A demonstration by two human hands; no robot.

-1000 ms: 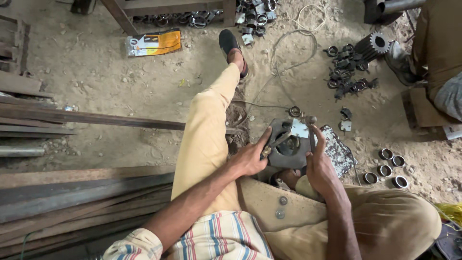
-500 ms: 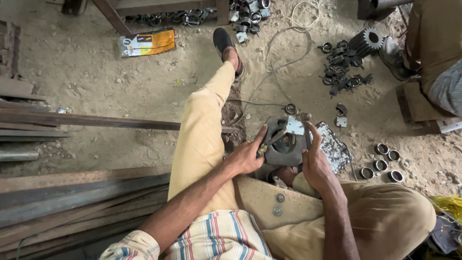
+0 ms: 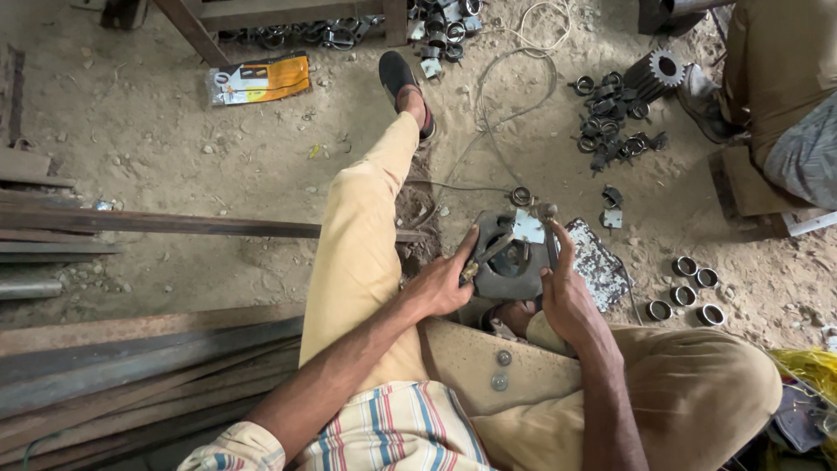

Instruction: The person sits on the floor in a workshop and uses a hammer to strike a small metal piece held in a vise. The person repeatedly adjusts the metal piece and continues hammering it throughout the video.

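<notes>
I sit on the ground with my left leg stretched out and my right knee bent. A dark grey metal housing (image 3: 510, 272) with a round opening lies between my legs. My left hand (image 3: 445, 281) grips its left edge and holds a thin brass-coloured tool (image 3: 484, 258) that reaches over the opening. My right hand (image 3: 565, 292) grips the right side, index finger stretched up along a metal rod (image 3: 549, 228). A small pale metal plate (image 3: 528, 225) sits on top of the housing.
Several metal rings (image 3: 684, 290) lie at the right, dark clamps and a toothed gear (image 3: 656, 74) beyond them. Another person's legs (image 3: 780, 83) are at the top right. Long steel bars (image 3: 148, 222) and wooden planks (image 3: 131, 366) lie left. An orange packet (image 3: 259, 80) and loose wire (image 3: 514, 83) are farther off.
My hands stay on the housing with only slight finger shifts. The view has shifted a little.
</notes>
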